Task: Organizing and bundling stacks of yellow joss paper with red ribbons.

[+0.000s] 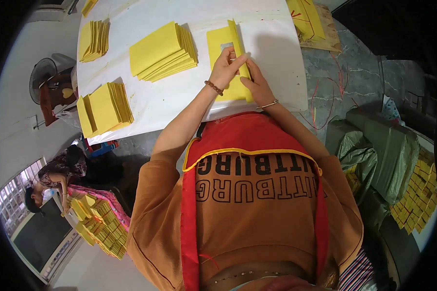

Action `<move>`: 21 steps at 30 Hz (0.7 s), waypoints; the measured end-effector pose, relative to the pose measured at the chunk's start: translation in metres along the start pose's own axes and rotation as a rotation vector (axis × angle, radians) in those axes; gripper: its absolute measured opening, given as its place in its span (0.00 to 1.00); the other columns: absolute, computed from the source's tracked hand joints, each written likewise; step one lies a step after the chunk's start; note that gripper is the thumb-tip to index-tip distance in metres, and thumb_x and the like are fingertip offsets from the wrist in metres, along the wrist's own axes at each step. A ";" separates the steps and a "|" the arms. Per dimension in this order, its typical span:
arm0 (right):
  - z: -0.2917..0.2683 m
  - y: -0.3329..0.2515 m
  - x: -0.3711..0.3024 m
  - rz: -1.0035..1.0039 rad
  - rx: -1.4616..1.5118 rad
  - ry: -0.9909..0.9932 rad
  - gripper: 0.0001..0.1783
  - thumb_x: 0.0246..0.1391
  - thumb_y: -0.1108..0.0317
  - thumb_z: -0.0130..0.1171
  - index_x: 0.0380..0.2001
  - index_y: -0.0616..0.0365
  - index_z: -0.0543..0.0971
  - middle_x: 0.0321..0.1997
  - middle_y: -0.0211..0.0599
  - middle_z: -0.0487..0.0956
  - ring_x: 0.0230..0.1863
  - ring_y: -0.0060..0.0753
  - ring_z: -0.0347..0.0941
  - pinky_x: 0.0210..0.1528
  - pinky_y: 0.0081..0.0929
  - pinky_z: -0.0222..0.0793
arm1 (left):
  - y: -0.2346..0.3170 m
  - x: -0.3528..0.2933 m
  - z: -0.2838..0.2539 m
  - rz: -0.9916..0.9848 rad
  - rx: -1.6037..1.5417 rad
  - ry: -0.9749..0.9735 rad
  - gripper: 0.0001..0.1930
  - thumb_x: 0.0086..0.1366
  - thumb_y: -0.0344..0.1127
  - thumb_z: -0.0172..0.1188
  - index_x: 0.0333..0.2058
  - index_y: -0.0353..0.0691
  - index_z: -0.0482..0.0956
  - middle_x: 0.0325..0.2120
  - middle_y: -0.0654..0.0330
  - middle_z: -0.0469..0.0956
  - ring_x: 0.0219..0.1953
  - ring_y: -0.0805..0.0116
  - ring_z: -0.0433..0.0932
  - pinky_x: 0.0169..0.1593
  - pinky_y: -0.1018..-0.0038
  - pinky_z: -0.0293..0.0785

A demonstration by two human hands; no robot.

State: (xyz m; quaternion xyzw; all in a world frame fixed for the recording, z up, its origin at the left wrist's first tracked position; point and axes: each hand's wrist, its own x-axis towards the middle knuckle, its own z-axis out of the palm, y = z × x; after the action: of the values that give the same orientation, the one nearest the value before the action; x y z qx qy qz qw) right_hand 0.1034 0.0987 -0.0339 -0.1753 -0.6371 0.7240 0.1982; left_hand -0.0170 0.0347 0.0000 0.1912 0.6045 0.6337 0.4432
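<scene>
Two bare hands at work on a yellow paper sheet [217,46], which lies near the person's edge of the white-covered table [281,97], its long right side standing up as a narrow flap. The right hand [258,87] pinches this flap, thumb toward the sheet; the left hand [226,70] is bent over the middle, beside a grey patch [226,46], and whether its fingertips grip or merely press cannot be told. For a clean result, the left hand would best hold the body of the sheet flat while the right runs along the flap with even pressure, keeping the crease straight from far end to near. The beaded bracelet [213,88] and the bangle [267,104] could snag a paper edge. To the left, apart from the sheet, stands a fanned yellow stack [162,51], the nearest thing a leftward sweep might upset; a smaller stack [107,109] sits at the table's near left corner, another [93,41] beyond it. At lower left, a co-worker [58,174] leans over yellow bundles [102,223]; at right stand green-wrapped bales [383,145].
</scene>
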 end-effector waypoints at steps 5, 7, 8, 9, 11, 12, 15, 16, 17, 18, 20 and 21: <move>0.007 -0.002 -0.003 -0.167 -0.348 -0.004 0.33 0.52 0.68 0.50 0.59 0.63 0.52 0.58 0.43 0.59 0.60 0.36 0.55 0.60 0.28 0.49 | -0.013 0.004 -0.003 0.157 0.053 0.125 0.15 0.58 0.37 0.58 0.39 0.34 0.70 0.24 0.67 0.73 0.23 0.83 0.68 0.23 0.86 0.63; 0.007 -0.011 -0.001 0.130 0.220 0.035 0.31 0.54 0.66 0.49 0.59 0.62 0.52 0.58 0.42 0.60 0.58 0.33 0.57 0.58 0.27 0.52 | -0.019 0.004 -0.004 0.118 -0.039 0.116 0.14 0.58 0.37 0.58 0.39 0.34 0.71 0.24 0.67 0.74 0.22 0.83 0.68 0.22 0.86 0.63; 0.005 -0.006 0.001 0.131 0.220 0.033 0.31 0.54 0.66 0.49 0.59 0.62 0.52 0.58 0.42 0.60 0.58 0.33 0.57 0.58 0.27 0.52 | -0.022 0.004 -0.005 0.079 -0.130 0.104 0.13 0.59 0.37 0.57 0.38 0.35 0.72 0.24 0.66 0.75 0.21 0.84 0.68 0.22 0.86 0.62; 0.002 -0.002 0.003 0.175 0.269 0.099 0.30 0.55 0.66 0.48 0.59 0.62 0.53 0.58 0.41 0.60 0.57 0.31 0.58 0.57 0.26 0.54 | -0.021 0.002 -0.002 0.076 -0.129 0.101 0.13 0.59 0.37 0.57 0.38 0.35 0.72 0.24 0.66 0.75 0.21 0.84 0.68 0.22 0.86 0.62; -0.003 0.007 0.004 0.219 0.319 0.169 0.29 0.56 0.65 0.47 0.59 0.62 0.53 0.58 0.40 0.61 0.56 0.29 0.59 0.56 0.25 0.55 | -0.019 -0.001 0.003 0.010 -0.140 0.097 0.12 0.60 0.37 0.56 0.38 0.35 0.72 0.23 0.67 0.75 0.21 0.84 0.69 0.22 0.86 0.62; -0.002 0.006 0.005 0.241 0.341 0.163 0.28 0.57 0.65 0.46 0.59 0.62 0.54 0.57 0.39 0.61 0.55 0.28 0.59 0.54 0.24 0.57 | -0.021 -0.001 0.004 0.007 -0.140 0.099 0.12 0.60 0.37 0.56 0.38 0.35 0.72 0.23 0.67 0.75 0.21 0.84 0.69 0.22 0.86 0.62; -0.003 0.001 0.005 0.281 0.356 0.150 0.28 0.58 0.64 0.45 0.59 0.62 0.54 0.58 0.38 0.61 0.56 0.28 0.59 0.55 0.24 0.58 | -0.026 0.001 0.005 0.021 -0.184 0.103 0.11 0.60 0.38 0.55 0.37 0.36 0.73 0.23 0.67 0.75 0.21 0.85 0.69 0.22 0.87 0.62; -0.003 -0.001 0.006 0.297 0.348 0.142 0.29 0.59 0.63 0.44 0.60 0.62 0.52 0.59 0.38 0.59 0.58 0.29 0.58 0.57 0.25 0.58 | -0.027 0.001 0.005 0.026 -0.146 0.121 0.11 0.61 0.37 0.55 0.35 0.35 0.74 0.22 0.67 0.75 0.21 0.84 0.69 0.22 0.86 0.63; -0.004 -0.003 0.006 0.297 0.348 0.143 0.29 0.59 0.63 0.44 0.60 0.62 0.52 0.59 0.38 0.59 0.58 0.29 0.58 0.57 0.25 0.58 | -0.028 0.002 0.005 0.031 -0.109 0.139 0.10 0.61 0.37 0.55 0.34 0.35 0.75 0.22 0.67 0.75 0.22 0.83 0.69 0.23 0.86 0.64; -0.003 -0.007 0.006 0.318 0.423 0.156 0.28 0.59 0.62 0.43 0.60 0.62 0.52 0.59 0.38 0.59 0.58 0.29 0.58 0.57 0.25 0.58 | -0.029 0.002 0.007 0.030 -0.108 0.138 0.10 0.61 0.37 0.55 0.34 0.35 0.75 0.22 0.67 0.75 0.22 0.83 0.69 0.23 0.86 0.64; -0.001 -0.010 0.008 0.340 0.498 0.170 0.28 0.60 0.61 0.43 0.59 0.61 0.53 0.59 0.37 0.60 0.58 0.29 0.59 0.57 0.25 0.57 | -0.030 0.002 0.010 0.077 -0.108 0.191 0.10 0.61 0.37 0.54 0.31 0.35 0.76 0.22 0.66 0.75 0.22 0.82 0.69 0.25 0.84 0.65; 0.000 -0.011 0.009 0.361 0.537 0.194 0.28 0.60 0.59 0.42 0.59 0.61 0.53 0.59 0.37 0.60 0.57 0.29 0.59 0.57 0.25 0.57 | -0.031 0.002 0.010 0.076 -0.108 0.190 0.10 0.61 0.37 0.54 0.31 0.35 0.76 0.22 0.66 0.75 0.22 0.82 0.69 0.25 0.84 0.65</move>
State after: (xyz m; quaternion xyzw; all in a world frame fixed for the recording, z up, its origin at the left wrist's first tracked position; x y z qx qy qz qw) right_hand 0.0965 0.1045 -0.0231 -0.2947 -0.3608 0.8692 0.1656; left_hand -0.0002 0.0389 -0.0276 0.1290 0.6012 0.6968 0.3692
